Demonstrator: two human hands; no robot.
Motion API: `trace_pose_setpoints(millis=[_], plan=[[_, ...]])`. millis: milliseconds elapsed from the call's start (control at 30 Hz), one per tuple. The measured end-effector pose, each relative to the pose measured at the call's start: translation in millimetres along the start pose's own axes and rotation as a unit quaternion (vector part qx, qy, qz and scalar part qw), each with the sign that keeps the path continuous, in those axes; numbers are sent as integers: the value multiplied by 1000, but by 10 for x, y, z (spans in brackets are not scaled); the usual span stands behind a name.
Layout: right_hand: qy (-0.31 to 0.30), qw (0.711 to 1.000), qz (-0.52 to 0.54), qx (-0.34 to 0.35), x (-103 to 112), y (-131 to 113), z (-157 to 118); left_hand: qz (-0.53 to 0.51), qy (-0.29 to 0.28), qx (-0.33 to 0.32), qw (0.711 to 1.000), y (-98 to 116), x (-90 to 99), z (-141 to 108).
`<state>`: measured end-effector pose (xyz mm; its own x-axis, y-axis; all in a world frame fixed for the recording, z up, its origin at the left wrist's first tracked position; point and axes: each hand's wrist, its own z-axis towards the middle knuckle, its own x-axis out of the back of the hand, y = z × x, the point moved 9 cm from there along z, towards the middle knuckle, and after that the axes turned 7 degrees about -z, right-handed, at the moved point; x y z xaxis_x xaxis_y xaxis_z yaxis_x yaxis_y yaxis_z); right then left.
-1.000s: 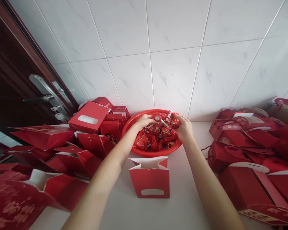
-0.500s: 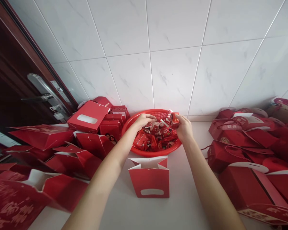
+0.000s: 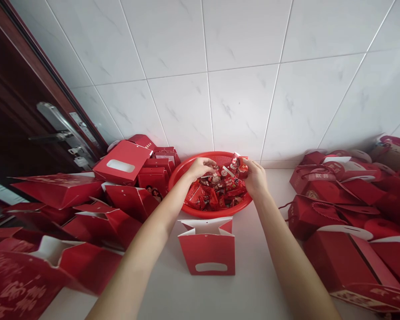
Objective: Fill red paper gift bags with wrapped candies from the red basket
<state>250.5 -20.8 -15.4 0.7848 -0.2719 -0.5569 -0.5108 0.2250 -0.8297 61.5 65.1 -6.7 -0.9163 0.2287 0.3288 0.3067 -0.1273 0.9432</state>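
A red plastic basket [image 3: 216, 214] with a perforated side holds a heap of red wrapped candies [image 3: 208, 200]. Over its left part, my left hand [image 3: 202, 168] has its fingers curled and closed at a wrapped candy [image 3: 215, 178] on the heap; the fingertips partly hide the grip. At the right rim, my right hand [image 3: 256, 178] pinches red wrapped candies [image 3: 239, 166] between thumb and fingers; how many is unclear. In front of the basket a red paper gift bag [image 3: 208, 253] stands upright, its top open and a white oval window low on its front.
Several red paper bags [image 3: 93, 220] crowd the left side, some with open tops. On the right, red gift boxes [image 3: 340, 258] with rope handles are packed closely. Behind the basket rises a white tiled wall [image 3: 240, 111]. A dark door [image 3: 26, 89] with a metal handle is at the left.
My left hand's fingers have curled from nearly straight down onto the candies. My right hand stays almost still with its candies at the rim.
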Motion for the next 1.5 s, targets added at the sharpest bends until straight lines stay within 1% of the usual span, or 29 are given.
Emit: trace_pose_setpoints(millis=[100, 167, 333, 433, 533, 633, 700, 800, 933, 1033, 1267, 1367, 1500], plan=[[0, 1000, -6, -1, 1, 6, 5, 20, -7, -12, 1000, 4, -14, 15], [3, 1000, -5, -4, 6, 15, 10, 45, -7, -13, 999, -32, -12, 36], [-4, 1000, -6, -4, 5, 26, 18, 127, 2, 12, 992, -206, 54, 72], [-4, 1000, -8, -4, 10, 30, 19, 136, 2, 20, 990, -234, 78, 66], [-1, 1000, 0, -4, 11, 25, 13, 99, 12, 3, 995, -139, 85, 60], [3, 1000, 7, -4, 4, 18, 2, 33, 25, -30, 999, 11, 81, 56], [4, 1000, 13, -4, -3, 14, -3, -5, 22, -46, 999, 88, 64, 44], [-2, 1000, 13, -6, -15, 16, -5, -73, -3, -64, 995, 166, 14, 8], [-7, 1000, 1, -6, -19, 7, -10, -181, -49, -75, 979, 231, -56, -52], [-18, 1000, -10, -4, -37, -9, -21, -212, -61, -74, 973, 266, -76, -81], [-44, 999, -19, -11, -70, 3, -23, -244, -83, -81, 963, 384, -136, -147], [-58, 998, -24, -13, -123, -42, -58, -245, -57, -105, 962, 486, -98, -255], [-103, 994, -19, -11, -289, -207, -189, -226, 26, -162, 960, 699, 87, -554]])
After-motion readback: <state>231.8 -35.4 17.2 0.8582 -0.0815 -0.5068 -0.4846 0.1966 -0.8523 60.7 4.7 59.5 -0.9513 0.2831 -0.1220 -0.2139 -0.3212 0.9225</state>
